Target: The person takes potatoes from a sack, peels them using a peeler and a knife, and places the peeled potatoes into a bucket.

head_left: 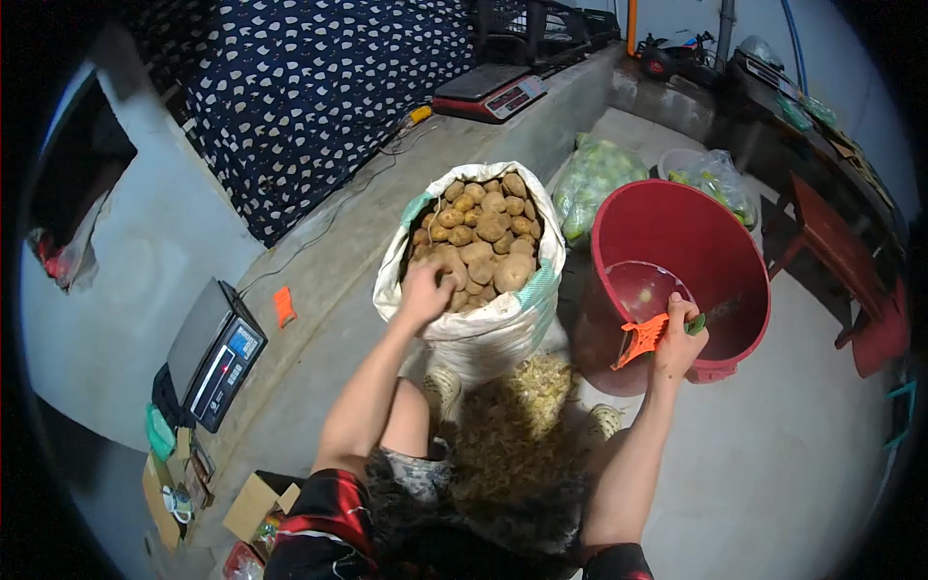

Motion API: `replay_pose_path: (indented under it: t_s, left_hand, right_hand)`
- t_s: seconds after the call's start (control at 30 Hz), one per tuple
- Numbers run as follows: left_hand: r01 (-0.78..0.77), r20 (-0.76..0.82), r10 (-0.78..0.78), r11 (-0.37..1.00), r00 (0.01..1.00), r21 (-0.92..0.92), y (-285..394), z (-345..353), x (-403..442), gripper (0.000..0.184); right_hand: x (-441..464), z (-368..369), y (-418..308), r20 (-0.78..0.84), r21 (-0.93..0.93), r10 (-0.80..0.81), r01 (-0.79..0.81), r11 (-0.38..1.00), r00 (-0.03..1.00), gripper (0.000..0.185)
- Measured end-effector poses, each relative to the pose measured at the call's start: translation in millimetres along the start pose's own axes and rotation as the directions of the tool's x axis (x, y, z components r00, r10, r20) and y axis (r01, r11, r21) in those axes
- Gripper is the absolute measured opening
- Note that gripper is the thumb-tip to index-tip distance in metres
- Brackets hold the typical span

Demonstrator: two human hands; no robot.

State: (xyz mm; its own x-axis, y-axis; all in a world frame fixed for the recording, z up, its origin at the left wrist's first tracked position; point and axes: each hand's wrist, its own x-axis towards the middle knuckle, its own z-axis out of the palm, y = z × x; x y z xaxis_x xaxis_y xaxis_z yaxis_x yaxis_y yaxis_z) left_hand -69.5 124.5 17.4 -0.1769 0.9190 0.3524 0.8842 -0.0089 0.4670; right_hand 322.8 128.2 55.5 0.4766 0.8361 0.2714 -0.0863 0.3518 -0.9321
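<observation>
The left hand [427, 290] reaches into the open top of a white sack [483, 333], at the edge nearest the person. Its fingers are bent and rest on the potatoes [491, 226]; the fingertips are partly hidden, so I cannot tell whether they pinch one. The potatoes fill the mouth of the sack and lie under and beyond this hand, some brown with soil and a few more yellow. The sack stands upright with its rim folded outward.

The right hand [680, 338] is closed around an orange peeler [642, 341], holding it over the near edge of a large red tub [619, 232]. The peeler's orange end points out to the left of the hand, and a bit of green shows on the hand's other side. The tub is tilted, its opening facing up toward the person, and what looks like water with pale pieces lies inside, just beyond the right hand.

Below and between the two hands, a heap of peelings [527, 411] lies on the floor between the person's feet. Beyond the sack, farther out from the left hand, a red scale [490, 94] rests on a concrete ledge [362, 198]. To the left of the left hand are a small orange object [283, 307] lying flat and a dark scale [215, 355] with a lit display. Beyond the right hand, behind the tub, is a plastic bag of green vegetables [599, 179].
</observation>
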Motion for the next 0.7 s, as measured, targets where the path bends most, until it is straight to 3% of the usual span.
replay_pose_path:
  t_s: [0.03, 0.13, 0.17, 0.23, 0.33, 0.5, 0.57, 0.6, 0.67, 0.7]
  left_hand:
    - [-0.024, 0.042, 0.024, 1.0, 0.999, 0.016, -9.8, -14.5, -8.1, 0.023]
    - [0.083, 0.442, -0.103, 0.994, 0.891, 0.064, -48.8, -29.1, -37.4, 0.019]
    - [0.083, 0.443, -0.102, 0.995, 0.891, 0.063, -57.1, -25.8, -51.7, 0.019]
    - [-0.142, 0.321, 0.109, 0.986, 0.941, 0.083, -59.2, -26.6, -78.8, 0.018]
    - [-0.246, 0.333, 0.19, 0.96, 0.924, 0.136, -55.7, -17.5, -102.9, 0.019]
    - [-0.198, 0.439, 0.131, 0.974, 0.889, 0.11, -76.5, 6.7, -93.6, 0.017]
    - [0.071, 0.607, -0.051, 0.997, 0.793, -0.01, -87.2, 7.2, -73.6, 0.02]
    - [0.07, 0.606, -0.053, 0.998, 0.793, -0.004, -91.4, 7.9, -63.9, 0.02]
    - [0.36, 0.329, -0.343, 0.933, 0.88, 0.008, -92.0, 13.0, -43.9, 0.032]
    - [0.362, 0.33, -0.344, 0.932, 0.879, 0.007, -83.9, 12.3, -37.1, 0.032]
  right_hand:
    - [-1.2, 3.1, -1.9, 0.016, 0.001, -0.001, 0.001, 1.0, 1.0, 0.028]
    - [-2.1, 8.6, 4.7, 0.046, -0.009, -0.007, 0.008, 1.0, 0.999, 0.028]
    - [-2.1, 9.2, 9.0, 0.056, -0.023, -0.011, 0.013, 1.0, 0.998, 0.028]
    - [-3.6, 12.0, 13.4, 0.054, -0.02, -0.023, 0.024, 1.0, 0.998, 0.029]
    - [-10.8, 17.2, 11.9, 0.066, -0.055, -0.026, 0.03, 0.998, 0.997, 0.03]
    - [-16.0, 15.9, 10.0, 0.09, -0.116, 0.01, 0.0, 0.993, 0.996, 0.029]
    - [-13.8, 13.8, 11.5, 0.089, -0.103, -0.019, 0.028, 0.994, 0.996, 0.029]
    - [-13.8, 13.3, 13.7, 0.087, -0.085, -0.042, 0.049, 0.995, 0.995, 0.028]
    - [-14.5, 13.7, 16.3, 0.1, -0.056, -0.037, 0.043, 0.998, 0.994, 0.027]
    - [-15.5, 16.1, 14.2, 0.096, -0.074, -0.038, 0.045, 0.996, 0.995, 0.027]
